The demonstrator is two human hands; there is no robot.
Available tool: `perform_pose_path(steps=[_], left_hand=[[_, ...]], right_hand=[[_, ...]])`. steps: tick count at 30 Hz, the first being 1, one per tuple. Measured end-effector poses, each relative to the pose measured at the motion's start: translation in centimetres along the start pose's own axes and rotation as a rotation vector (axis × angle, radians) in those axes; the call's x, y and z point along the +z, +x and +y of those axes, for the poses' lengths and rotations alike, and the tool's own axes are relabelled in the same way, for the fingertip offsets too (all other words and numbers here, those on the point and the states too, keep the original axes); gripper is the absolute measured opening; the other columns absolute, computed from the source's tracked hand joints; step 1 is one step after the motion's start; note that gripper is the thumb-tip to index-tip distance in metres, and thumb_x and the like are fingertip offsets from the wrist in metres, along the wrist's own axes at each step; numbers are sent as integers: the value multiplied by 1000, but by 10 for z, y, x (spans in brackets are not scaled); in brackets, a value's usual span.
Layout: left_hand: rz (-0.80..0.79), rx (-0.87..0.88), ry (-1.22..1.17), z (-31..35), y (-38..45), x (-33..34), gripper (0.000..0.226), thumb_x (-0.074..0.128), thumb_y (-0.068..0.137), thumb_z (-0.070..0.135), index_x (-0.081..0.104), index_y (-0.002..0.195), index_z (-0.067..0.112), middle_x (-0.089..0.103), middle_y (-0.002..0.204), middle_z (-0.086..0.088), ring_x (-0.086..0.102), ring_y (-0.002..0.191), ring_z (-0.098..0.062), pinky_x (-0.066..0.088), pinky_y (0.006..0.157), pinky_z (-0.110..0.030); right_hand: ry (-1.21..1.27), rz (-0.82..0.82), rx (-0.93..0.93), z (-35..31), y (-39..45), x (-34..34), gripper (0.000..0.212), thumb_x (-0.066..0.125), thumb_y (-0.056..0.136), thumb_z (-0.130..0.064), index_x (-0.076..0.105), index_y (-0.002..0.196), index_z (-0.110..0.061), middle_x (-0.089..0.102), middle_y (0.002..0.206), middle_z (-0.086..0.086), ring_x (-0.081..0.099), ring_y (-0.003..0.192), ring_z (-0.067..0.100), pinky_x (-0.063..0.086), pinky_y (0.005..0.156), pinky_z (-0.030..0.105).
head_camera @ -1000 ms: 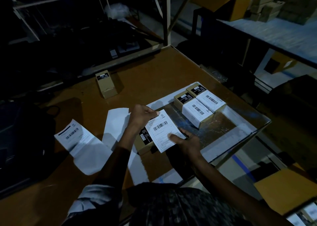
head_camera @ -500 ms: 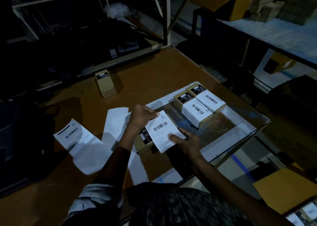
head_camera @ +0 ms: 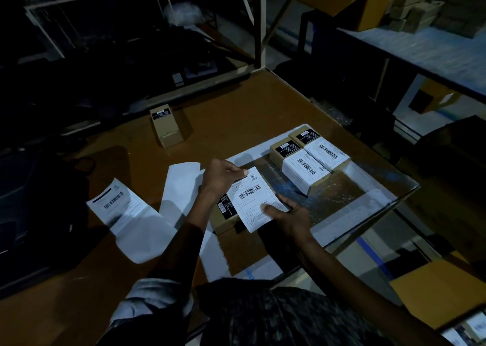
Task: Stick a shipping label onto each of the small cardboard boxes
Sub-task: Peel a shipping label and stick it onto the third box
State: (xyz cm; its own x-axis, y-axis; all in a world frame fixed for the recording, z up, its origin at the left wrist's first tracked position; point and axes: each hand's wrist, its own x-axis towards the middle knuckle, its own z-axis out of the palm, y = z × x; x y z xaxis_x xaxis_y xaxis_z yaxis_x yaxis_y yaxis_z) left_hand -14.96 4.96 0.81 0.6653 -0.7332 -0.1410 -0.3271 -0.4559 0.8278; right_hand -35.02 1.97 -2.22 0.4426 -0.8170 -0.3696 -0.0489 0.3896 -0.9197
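We are pinching the far corner of the shipping label (head_camera: pixel 255 198) with our left hand (head_camera: pixel 220 175), while our right hand (head_camera: pixel 288 214) is gripping its near edge, thumb on top. Over the last second almost nothing is changing: the label is staying stretched just above the small box (head_camera: pixel 225 215) in front of us, so we judge it aligned but not yet pressed down. To the right, two labelled boxes (head_camera: pixel 307 159) are sitting side by side; one unlabelled box (head_camera: pixel 166 124) is standing far off, and a spare label (head_camera: pixel 115 201) is lying to the left on the table (head_camera: pixel 236 103).
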Motion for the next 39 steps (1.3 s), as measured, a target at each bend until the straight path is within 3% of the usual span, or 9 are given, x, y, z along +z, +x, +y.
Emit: perform_pose_path(steps=[6, 13, 17, 24, 27, 31, 33, 35, 39], left_hand=[[2, 24, 9, -1, 0, 1, 15, 82, 82, 27, 82, 85, 12, 78, 83, 1, 71, 79, -13, 48, 67, -28], [13, 35, 20, -3, -2, 3, 12, 82, 82, 25, 82, 86, 14, 77, 84, 0, 71, 78, -15, 53, 72, -36], [32, 28, 9, -6, -4, 5, 10, 84, 80, 25, 82, 83, 16, 78, 81, 2, 72, 76, -15, 59, 79, -48], [54, 45, 39, -10, -5, 8, 14, 83, 79, 34, 82, 81, 19, 77, 79, 6, 71, 77, -13, 59, 78, -49], [34, 58, 75, -13, -8, 7, 30, 82, 75, 48, 81, 85, 21, 77, 85, 7, 71, 79, -10, 60, 75, -48], [32, 82, 147, -21, -20, 5, 71, 67, 58, 82, 77, 103, 27, 76, 104, 11, 71, 91, -7, 61, 77, -48], [45, 91, 191, -16, -29, 4, 79, 66, 67, 79, 66, 128, 28, 72, 121, 7, 68, 109, -14, 58, 89, -50], [72, 71, 257, -9, -35, 2, 90, 69, 77, 68, 41, 151, 25, 66, 133, 0, 63, 122, -23, 53, 97, -51], [181, 76, 336, -11, -46, -4, 93, 73, 84, 52, 24, 158, 23, 67, 131, -1, 68, 112, -22, 59, 89, -45]], right_hand=[[-3, 4, 11, 2, 2, 0, 34, 78, 80, 2, 71, 113, 1, 75, 106, 13, 72, 81, 13, 57, 61, 16], [-18, 17, -2, 3, 3, 0, 25, 76, 82, 5, 70, 105, -3, 73, 94, 5, 69, 65, -3, 54, 56, 13], [-11, -3, -3, 5, 5, -1, 24, 74, 82, 7, 69, 98, -10, 71, 83, -3, 69, 60, -3, 53, 53, 13], [-91, 17, -31, 7, 6, 0, 33, 80, 80, -2, 70, 110, -11, 75, 98, 4, 73, 83, 11, 61, 73, 28], [-110, 45, -31, 10, 6, -1, 36, 81, 79, -4, 71, 114, -8, 76, 99, 4, 74, 87, 16, 62, 80, 37], [-179, 34, -82, 12, 5, -1, 30, 81, 81, -10, 73, 110, -10, 77, 98, 0, 75, 83, 7, 61, 71, 26], [-168, 18, -80, 12, 4, -2, 28, 80, 83, -10, 73, 110, -10, 78, 100, 2, 76, 85, 10, 60, 69, 25], [-196, 0, -104, 13, 5, -4, 28, 80, 84, -13, 72, 111, -10, 78, 103, 3, 76, 87, 11, 61, 71, 28], [-360, -5, -165, 14, 6, -10, 28, 82, 82, -27, 75, 106, -14, 78, 100, 0, 75, 84, 7, 62, 76, 29]])
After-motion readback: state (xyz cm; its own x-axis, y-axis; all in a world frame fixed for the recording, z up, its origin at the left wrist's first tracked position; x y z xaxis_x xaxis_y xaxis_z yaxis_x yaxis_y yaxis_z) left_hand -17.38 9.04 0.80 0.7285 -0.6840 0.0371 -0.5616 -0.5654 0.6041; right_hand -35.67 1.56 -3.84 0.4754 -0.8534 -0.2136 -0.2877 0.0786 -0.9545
